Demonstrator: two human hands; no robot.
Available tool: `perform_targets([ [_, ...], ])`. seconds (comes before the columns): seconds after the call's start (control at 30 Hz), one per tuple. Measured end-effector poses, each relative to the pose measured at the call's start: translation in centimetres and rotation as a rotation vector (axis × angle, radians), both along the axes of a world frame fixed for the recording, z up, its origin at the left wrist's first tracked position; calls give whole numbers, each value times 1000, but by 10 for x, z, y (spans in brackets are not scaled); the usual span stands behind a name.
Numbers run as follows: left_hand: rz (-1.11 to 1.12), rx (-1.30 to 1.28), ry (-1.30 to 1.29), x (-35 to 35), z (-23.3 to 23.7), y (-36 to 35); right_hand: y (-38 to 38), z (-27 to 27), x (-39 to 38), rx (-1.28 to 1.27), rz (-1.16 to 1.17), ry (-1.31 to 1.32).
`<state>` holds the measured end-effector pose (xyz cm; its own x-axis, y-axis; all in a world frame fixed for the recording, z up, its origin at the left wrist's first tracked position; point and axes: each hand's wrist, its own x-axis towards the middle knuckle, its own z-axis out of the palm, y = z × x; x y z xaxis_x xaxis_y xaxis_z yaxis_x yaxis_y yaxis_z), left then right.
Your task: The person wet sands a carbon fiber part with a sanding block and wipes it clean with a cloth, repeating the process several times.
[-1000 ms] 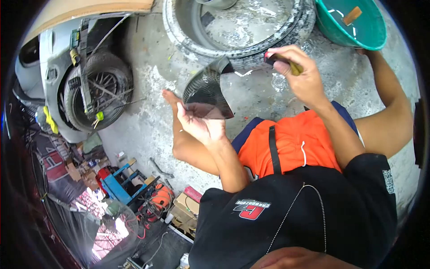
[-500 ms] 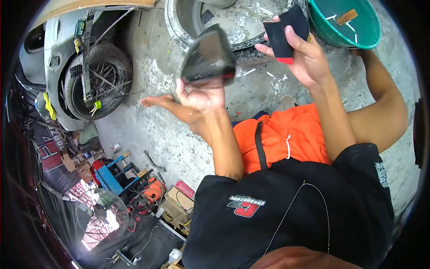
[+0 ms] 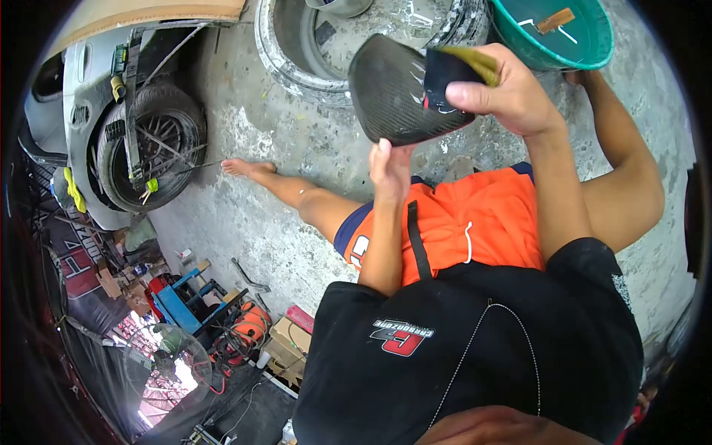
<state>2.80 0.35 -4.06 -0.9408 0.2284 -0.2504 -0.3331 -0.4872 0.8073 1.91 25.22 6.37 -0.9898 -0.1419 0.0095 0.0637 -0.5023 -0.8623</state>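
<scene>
Closest to us, between 4 and 5 o'clock, we see a black shirt [image 3: 512,371] with a badge on it. Orange shorts [image 3: 489,211] come next, at 3 o'clock.

A little past them we see a dark, curved shell [image 3: 389,93] with a woven pattern, up at 12 o'clock, held above the floor [image 3: 215,245]. The left hand [image 3: 391,178] is under it, at the shell's 6 o'clock. Its fingers are closed on the bottom edge, with some of them hidden from us. The right hand [image 3: 519,93] is at the shell's 3 o'clock. Its thumb and fingers are pinched on a bendy black pad [image 3: 447,76] with a mustard-coloured back. The pad lies over the shell's right part, but we cannot tell how hard it presses.

A bare foot [image 3: 245,168] is on the floor at 10 o'clock. Behind the shell, from 11 to 12 o'clock, we see a big spotty ring [image 3: 285,67] lying flat. A green bucket [image 3: 512,37] is between 1 and 2 o'clock, with a brown block [image 3: 556,21] inside.

Farther off, a car [image 3: 83,96] with a dusty wheel [image 3: 189,122] is at 10 o'clock. Near 8 o'clock we see a round fan [image 3: 196,363] and a blue stand [image 3: 176,308].
</scene>
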Motion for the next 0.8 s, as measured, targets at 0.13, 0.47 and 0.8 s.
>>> perform_targets([
  [0.13, 118, -539, 166, 15, 35, -48, -9, 10, -3, 343, 338, 107],
  [0.47, -396, -1547, 1278, -29, 50, -8, -52, -12, -27, 446, 785, 91],
  [0.8, -25, -1332, 1098, -50, 74, 4, 159, -19, -72, 944, -482, -121],
])
